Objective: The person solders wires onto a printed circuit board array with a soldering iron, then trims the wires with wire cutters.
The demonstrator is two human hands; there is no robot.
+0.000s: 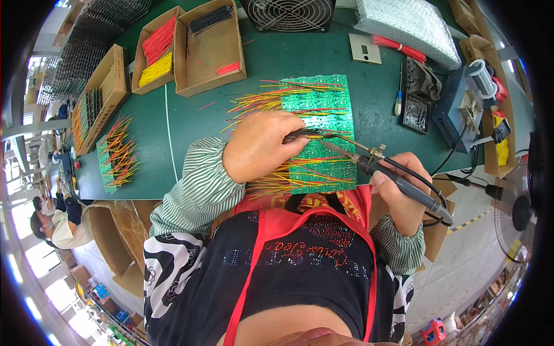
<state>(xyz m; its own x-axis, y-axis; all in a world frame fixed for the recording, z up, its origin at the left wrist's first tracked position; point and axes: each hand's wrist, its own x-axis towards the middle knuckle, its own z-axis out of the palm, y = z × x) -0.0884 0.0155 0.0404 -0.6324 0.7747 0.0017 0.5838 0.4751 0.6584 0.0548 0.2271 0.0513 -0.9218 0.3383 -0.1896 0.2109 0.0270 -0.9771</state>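
A green circuit board panel (pixel 317 101) lies in front of me on the table, with rows of red, yellow and black wires (pixel 254 105) sticking out to its left. My left hand (pixel 258 144) is closed over the middle of the panel, pinching a bundle of black wires (pixel 297 135) whose ends point right. In my right hand (pixel 402 187) is a soldering iron (pixel 395 180) with a thin feed tube clamped along it. Its tip reaches left over the panel, close to the black wire ends; whether it touches them, I cannot tell.
Cardboard trays (pixel 183 86) of coloured wires stand at the back left, near another wired board (pixel 109 164). A fan (pixel 287 12) is at the back. To the right are a blue soldering station (pixel 453 109), a solder spool (pixel 482 79), a screwdriver (pixel 398 104) and bubble wrap (pixel 407 26).
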